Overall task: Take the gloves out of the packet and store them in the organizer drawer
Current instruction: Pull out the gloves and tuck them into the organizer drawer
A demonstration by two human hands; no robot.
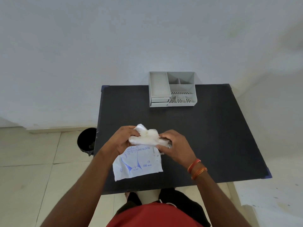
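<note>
1. Over the middle of the dark desk (213, 128) we hold a crumpled wad of thin clear gloves (145, 136) between both hands, lifted just above the packet (139, 163), which lies flat near the front edge.
2. Our left hand (122, 139) has its fingers curled round the left end of the wad; our right hand (175, 145) pinches the right end, and something crinkled and clear shows under its fingertips, though we cannot tell whether that is more gloves or part of the packet.
3. We judge the gloves are out of the packet and not yet stored: the organizer (172, 89) stands at the far edge of the desk, well apart from our hands, and its two small drawers (159, 102) on the left front look shut.
4. What could go wrong: the film is slippery and springy, so loose sheets could slide out of the wad and drift to the desk or the floor if we ease either grip.
5. Both hands are full, so opening a drawer means freeing one, and the bundle may unfold as we do it.
6. A drawer looks shallow; a puffy wad could jam it or catch as it closes.
7. Room is good: bare desk lies between us and the organizer. The packet hangs close to the front edge, and a dark bin (87, 140) stands on the floor beside the left edge.
</note>
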